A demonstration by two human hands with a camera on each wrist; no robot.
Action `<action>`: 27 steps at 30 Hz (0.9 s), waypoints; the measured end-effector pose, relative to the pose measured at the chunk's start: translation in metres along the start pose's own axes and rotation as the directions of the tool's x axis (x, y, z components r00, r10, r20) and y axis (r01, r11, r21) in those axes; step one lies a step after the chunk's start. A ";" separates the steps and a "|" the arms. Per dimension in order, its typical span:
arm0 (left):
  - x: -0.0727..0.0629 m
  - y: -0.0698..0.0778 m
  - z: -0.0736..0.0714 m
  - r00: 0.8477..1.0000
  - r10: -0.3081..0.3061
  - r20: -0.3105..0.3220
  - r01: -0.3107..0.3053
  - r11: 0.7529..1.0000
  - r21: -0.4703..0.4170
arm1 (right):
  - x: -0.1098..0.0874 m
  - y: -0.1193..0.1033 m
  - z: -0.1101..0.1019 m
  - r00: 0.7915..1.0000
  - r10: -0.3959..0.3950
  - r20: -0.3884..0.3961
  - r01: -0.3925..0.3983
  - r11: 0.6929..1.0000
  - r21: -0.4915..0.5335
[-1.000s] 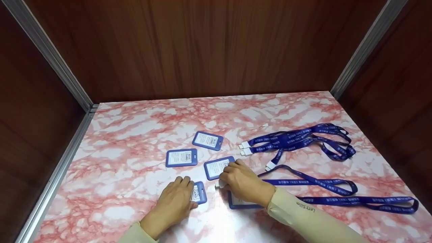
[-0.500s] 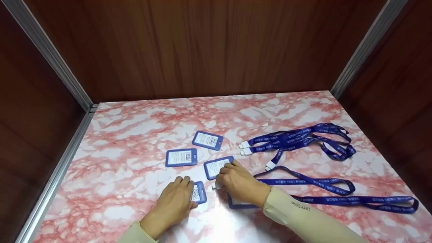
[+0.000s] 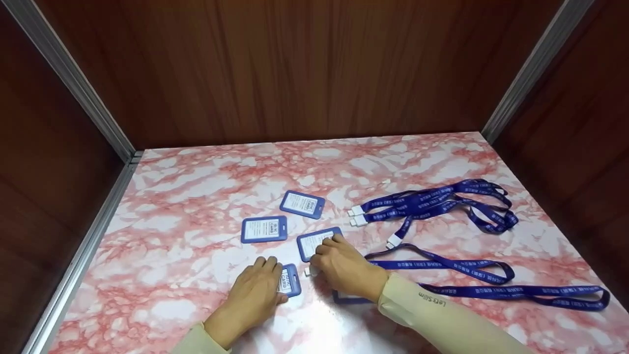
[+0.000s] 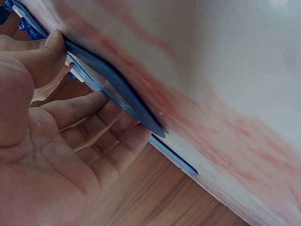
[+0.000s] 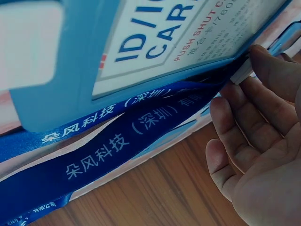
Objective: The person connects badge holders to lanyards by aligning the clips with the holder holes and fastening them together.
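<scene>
Head view shows the left hand [image 3: 254, 293] with fingers gripping the near-left badge holder [image 3: 286, 284], its slot [image 3: 295, 279] facing right, and the right hand [image 3: 345, 268] pinching the white clip [image 3: 308, 271] of a lanyard [image 3: 417, 264] just right of it. Holding the holder steady and lining the clip up with that slot should serve best. Since the earlier frame, clip and right hand have edged left; the holder stays put.

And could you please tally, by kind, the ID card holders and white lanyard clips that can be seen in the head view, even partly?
Blue ID card holders: 5
White lanyard clips: 4
Total: 9
</scene>
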State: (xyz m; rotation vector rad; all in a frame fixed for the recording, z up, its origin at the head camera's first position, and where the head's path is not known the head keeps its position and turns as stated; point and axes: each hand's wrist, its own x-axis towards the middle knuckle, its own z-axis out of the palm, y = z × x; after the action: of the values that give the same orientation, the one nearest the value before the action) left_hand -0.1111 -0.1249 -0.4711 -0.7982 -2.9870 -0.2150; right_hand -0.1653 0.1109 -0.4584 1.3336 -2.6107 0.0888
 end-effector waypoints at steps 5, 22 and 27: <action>0.000 0.001 0.000 1.000 0.000 0.005 0.000 1.000 0.006 | 0.002 -0.002 0.001 1.000 -0.011 0.004 0.011 1.000 -0.023; 0.001 0.001 0.000 1.000 -0.011 0.006 0.010 1.000 0.009 | 0.006 -0.009 0.000 1.000 -0.027 0.014 0.027 1.000 0.014; 0.001 0.001 0.000 1.000 -0.014 0.012 0.014 1.000 0.007 | 0.007 -0.011 0.000 0.999 -0.030 0.028 0.030 0.999 0.015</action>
State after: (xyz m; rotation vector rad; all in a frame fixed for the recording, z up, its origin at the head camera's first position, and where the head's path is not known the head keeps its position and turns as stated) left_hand -0.1110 -0.1235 -0.4707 -0.7812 -3.0039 -0.2004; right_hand -0.1606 0.0990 -0.4578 1.3881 -2.6174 0.0852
